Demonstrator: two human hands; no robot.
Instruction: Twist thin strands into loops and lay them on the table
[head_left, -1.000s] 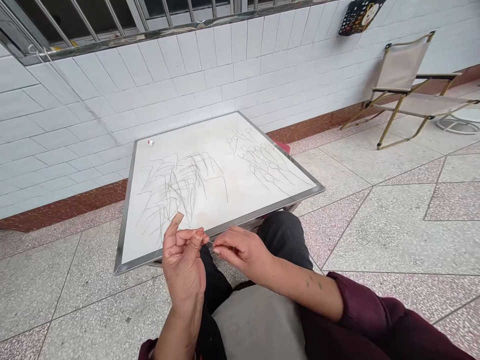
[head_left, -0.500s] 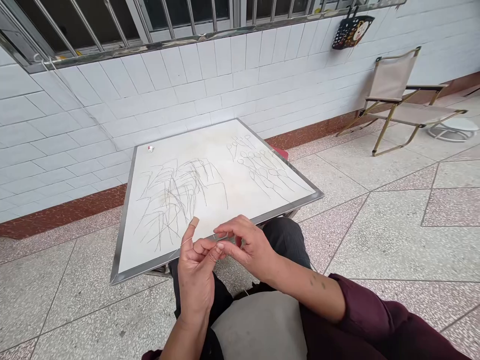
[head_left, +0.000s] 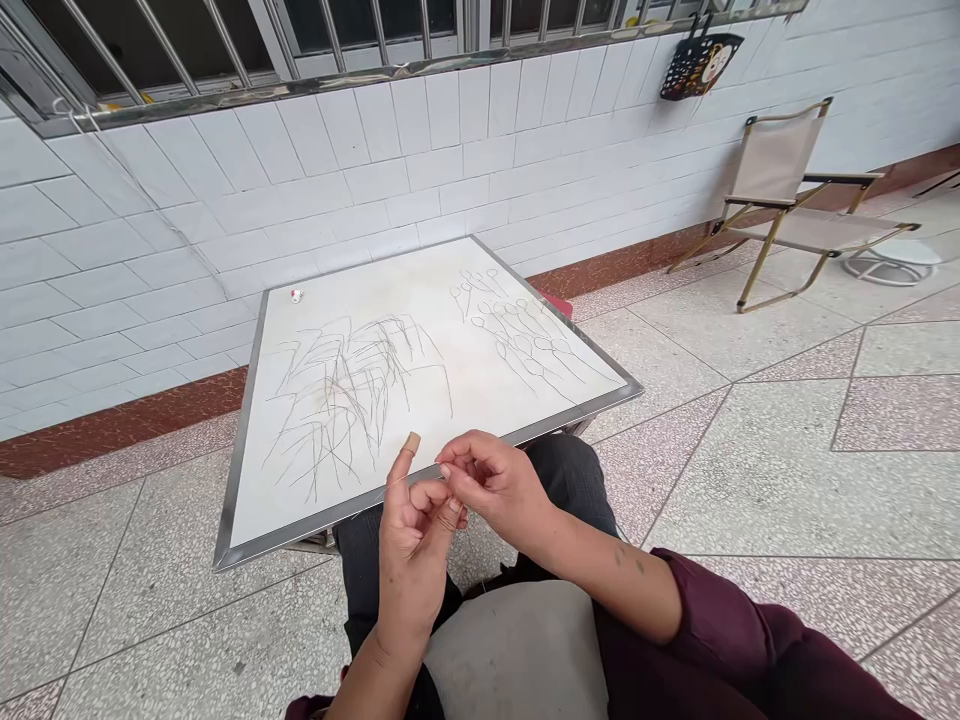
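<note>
My left hand (head_left: pixel 416 545) is held above my lap by the table's near edge, its thumb pinched against bent fingers. Its index finger points up, with a tan bandage (head_left: pixel 412 441) round the tip. A thin pale strand, hard to make out, runs near that finger. My right hand (head_left: pixel 499 485) pinches thumb and fingertips together right beside the left thumb, around something too fine to name. On the white table (head_left: pixel 420 270) lie many thin dark wire-like pieces (head_left: pixel 337 390) in a tangled group at left. Several looped pieces (head_left: pixel 525 340) lie at right.
A small red-and-white item (head_left: pixel 297 295) sits at the table's far left corner. A tiled wall (head_left: pixel 315 215) stands behind, with a dark basket (head_left: pixel 699 66) hanging from the window bars. To the right are a folding chair (head_left: pixel 780 165) and a low white stool (head_left: pixel 892 262).
My left hand has shifted right and closer under the right hand. The right fingers, more spread before, are now pinched together. The view has moved slightly.
</note>
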